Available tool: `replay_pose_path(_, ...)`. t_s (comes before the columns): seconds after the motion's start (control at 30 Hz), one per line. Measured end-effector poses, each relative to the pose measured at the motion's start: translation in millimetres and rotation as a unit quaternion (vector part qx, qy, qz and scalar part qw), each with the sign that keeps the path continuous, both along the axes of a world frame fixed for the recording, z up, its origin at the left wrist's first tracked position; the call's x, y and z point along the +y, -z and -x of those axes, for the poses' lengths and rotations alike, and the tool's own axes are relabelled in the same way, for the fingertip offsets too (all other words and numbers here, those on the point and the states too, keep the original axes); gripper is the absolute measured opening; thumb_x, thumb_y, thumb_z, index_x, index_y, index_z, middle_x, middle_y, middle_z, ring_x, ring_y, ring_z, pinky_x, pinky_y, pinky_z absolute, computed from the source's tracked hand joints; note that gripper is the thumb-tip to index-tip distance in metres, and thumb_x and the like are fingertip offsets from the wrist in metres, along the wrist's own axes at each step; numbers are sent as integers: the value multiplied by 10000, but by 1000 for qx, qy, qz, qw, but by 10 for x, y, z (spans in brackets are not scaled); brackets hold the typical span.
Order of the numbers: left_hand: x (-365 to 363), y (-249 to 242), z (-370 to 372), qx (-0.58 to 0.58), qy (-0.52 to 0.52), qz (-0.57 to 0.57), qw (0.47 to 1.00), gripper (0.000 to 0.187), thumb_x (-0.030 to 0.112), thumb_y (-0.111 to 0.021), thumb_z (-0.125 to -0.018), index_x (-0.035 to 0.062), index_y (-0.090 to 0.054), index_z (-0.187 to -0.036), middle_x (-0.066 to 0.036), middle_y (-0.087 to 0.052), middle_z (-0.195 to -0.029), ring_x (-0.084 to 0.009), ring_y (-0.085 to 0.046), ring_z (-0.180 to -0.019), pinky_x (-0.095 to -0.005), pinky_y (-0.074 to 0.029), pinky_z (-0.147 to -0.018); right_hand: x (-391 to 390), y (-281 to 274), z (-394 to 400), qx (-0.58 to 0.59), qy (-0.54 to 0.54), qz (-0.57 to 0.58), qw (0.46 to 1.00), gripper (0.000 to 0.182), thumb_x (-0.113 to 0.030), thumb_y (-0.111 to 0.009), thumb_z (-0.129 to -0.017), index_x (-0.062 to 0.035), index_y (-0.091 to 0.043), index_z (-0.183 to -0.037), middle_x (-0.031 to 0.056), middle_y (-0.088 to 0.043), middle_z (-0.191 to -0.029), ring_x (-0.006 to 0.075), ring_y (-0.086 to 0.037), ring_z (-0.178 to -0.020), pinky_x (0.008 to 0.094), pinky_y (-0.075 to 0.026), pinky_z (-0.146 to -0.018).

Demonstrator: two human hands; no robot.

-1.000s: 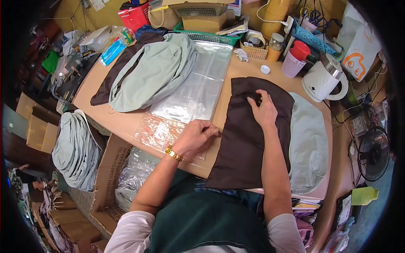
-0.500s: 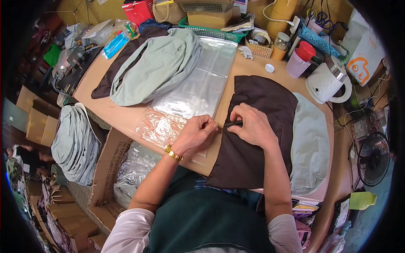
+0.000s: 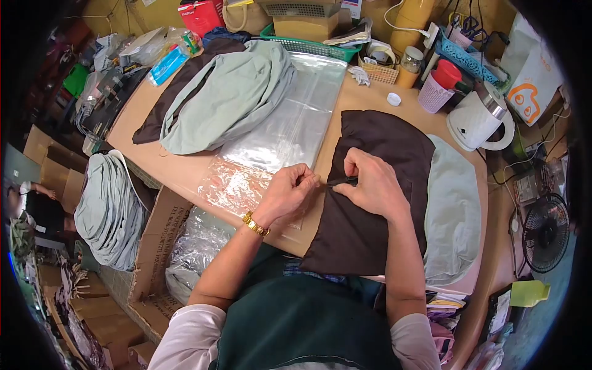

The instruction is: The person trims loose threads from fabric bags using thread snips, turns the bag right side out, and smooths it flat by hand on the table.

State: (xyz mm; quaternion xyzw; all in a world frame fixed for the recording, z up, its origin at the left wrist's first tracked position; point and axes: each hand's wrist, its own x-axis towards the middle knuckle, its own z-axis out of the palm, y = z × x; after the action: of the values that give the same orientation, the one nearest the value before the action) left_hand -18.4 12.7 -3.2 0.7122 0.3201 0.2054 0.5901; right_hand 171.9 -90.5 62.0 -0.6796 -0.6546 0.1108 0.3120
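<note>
Currently the left hand (image 3: 288,192) is drawn into a pinch, thumb against fingers, just off the near left edge of the brown cloth (image 3: 357,240); whether anything fine sits between its fingertips cannot be told. Opposite it, the right hand (image 3: 376,188) grips a small dark object (image 3: 345,182) between thumb and curled fingers, over the same cloth; the object's kind is unclear, partly covered by the hand. Brown cloth lies flat beneath the right hand, reaching both beyond it and back toward the wearer. To the right of that hand, a pale cloth (image 3: 453,216) shows from under the brown one. A gold watch (image 3: 255,224) is on the wrist behind the left hand. Ahead of the left hand: clear plastic bags (image 3: 296,111) spread on the table (image 3: 179,172); farther ahead and leftward, a grey-green cloth (image 3: 234,92) overlaps their edge. Well to the left of the left hand, below table level, a cardboard box (image 3: 151,259) stands next to bundled grey cloth (image 3: 108,213). Beyond the right hand, a white cap (image 3: 394,99) lies near a purple cup (image 3: 434,95); a white kettle (image 3: 473,120) stands farther right.
</note>
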Motion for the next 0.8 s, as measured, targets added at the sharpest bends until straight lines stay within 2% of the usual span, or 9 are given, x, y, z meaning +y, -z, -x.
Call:
replay_pose_path(0.27,14,-21,-9,16,6,-30,999,197,172,-628,-982,19,-601,-860,51,-558,-740,-27,-474,-703,-215,-418,-624,33,80,76,1,-11,13,1000,411,-127,-843,-649,-47,-469,-799,104,-541,-715,345,-574,-692,428,-435,-617)
replay_pose_path(0.37,149,104,81,-96,-45,-45,993,238,189,-619,-964,2,-613,-817,-27,-609,-706,-72,-498,-646,-264,-414,-592,116,176,9,-17,41,-32,998,399,-170,-842,-683,-54,-495,-842,100,-563,-746,341,-599,-724,432,-466,-655)
replay_pose_path(0.47,360,-119,245,-9,-175,-173,969,255,235,-615,-974,-20,-627,-982,-124,-635,-970,-135,-564,-815,-286,-460,-675,296,582,-279,-56,155,-100,981,384,-246,-824,-747,-68,-530,-920,94,-608,-808,339,-636,-786,439,-500,-705)
replay_pose_path(0.53,392,-234,239,92,-282,-562,772,402,290,-590,-992,-36,-555,-1225,-240,-484,-1335,-276,-551,-1130,-372,-478,-888,414,907,-444,-56,261,-47,962,371,-300,-783,-812,-91,-544,-1006,100,-640,-905,353,-654,-880,452,-518,-763)
replay_pose_path(0.57,411,-86,178,69,-236,-439,864,609,348,-582,-989,-24,-381,-1428,-293,-252,-1518,-389,-395,-1347,-457,-369,-1079,471,1023,-500,-65,257,-55,963,343,-316,-758,-843,-91,-552,-1000,124,-673,-904,363,-669,-865,464,-517,-739)
replay_pose_path(0.63,118,-20,-161,-101,-138,-108,979,732,391,-607,-965,-52,-302,-1461,-341,-284,-1498,-429,-356,-1387,-484,-314,-1122,519,980,-470,-59,269,-29,961,321,-313,-743,-857,-91,-558,-996,140,-685,-884,373,-674,-847,472,-516,-728)
replay_pose_path(0.73,-198,313,-539,63,-55,-268,960,954,453,-661,-914,-115,-152,-1487,-365,-430,-1342,-442,-563,-1130,-433,-499,-905,544,990,-506,-49,289,-15,956,279,-308,-711,-886,-88,-571,-987,168,-696,-834,392,-678,-817,488,-513,-710)
replay_pose_path(0.77,-310,213,-563,58,-83,-287,952,691,409,-660,-921,-83,-449,-1358,-315,-596,-1109,-446,-615,-940,-444,-505,-809,524,1015,-560,-44,301,-28,952,262,-307,-694,-900,-86,-579,-982,180,-695,-805,401,-678,-805,494,-510,-702)
replay_pose_path(0.8,-289,176,-541,57,-79,-284,954,691,409,-660,-921,-83,-449,-1358,-315,-596,-1109,-446,-615,-940,-444,-505,-809,503,1020,-607,-45,305,-24,951,262,-307,-694,-900,-86,-579,-982,180,-695,-805,401,-678,-805,494,-510,-702)
